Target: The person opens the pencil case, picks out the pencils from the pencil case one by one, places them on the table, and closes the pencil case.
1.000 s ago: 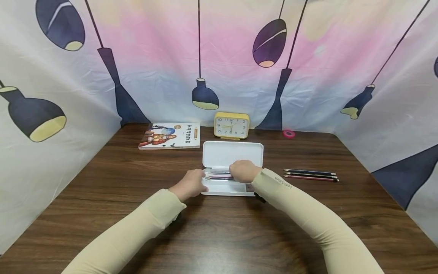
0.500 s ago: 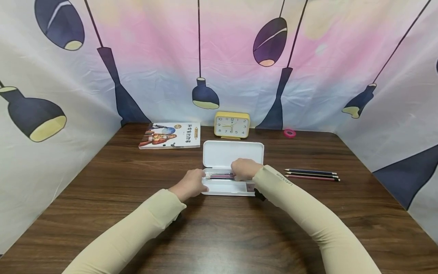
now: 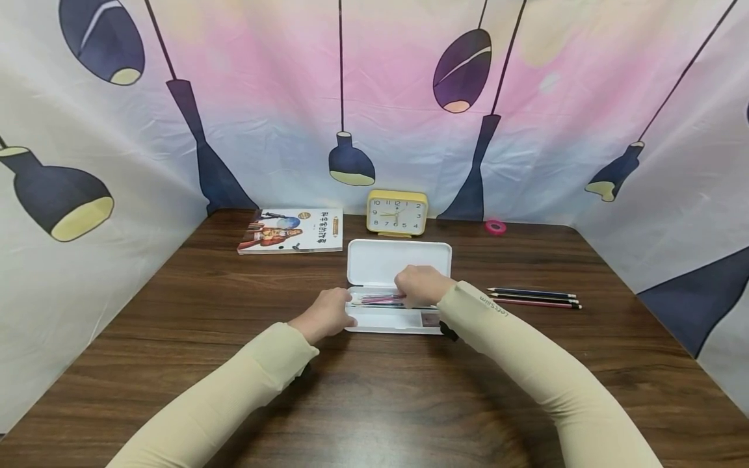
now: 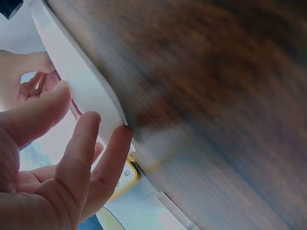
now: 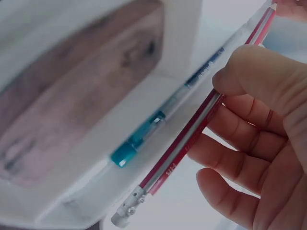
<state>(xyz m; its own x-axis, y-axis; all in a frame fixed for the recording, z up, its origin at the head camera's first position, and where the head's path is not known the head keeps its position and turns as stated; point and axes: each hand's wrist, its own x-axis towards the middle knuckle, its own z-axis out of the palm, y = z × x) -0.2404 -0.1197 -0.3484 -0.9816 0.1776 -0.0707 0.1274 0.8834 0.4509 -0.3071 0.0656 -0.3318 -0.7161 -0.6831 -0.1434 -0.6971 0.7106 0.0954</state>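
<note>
A white pencil case lies open with its lid tilted back. At its left end, my left hand holds the case between thumb and fingers; in the left wrist view the fingertips rest against the white side. My right hand is over the rear compartment. Its thumb and fingers pinch a red pencil with a silver stripe and a pale eraser end. Beside that pencil, a clear pen with a teal end lies inside the case. A brownish-pink block fills a small compartment at the right.
Three pencils lie side by side on the table to the right. Behind the case stand a yellow clock and, farther left, a book. A pink ring-shaped roll lies at the back right, before a patterned curtain.
My right hand has risen slightly and shifted a little right, and the red pencil now slants up toward it. My left hand stays at the case's left end.
</note>
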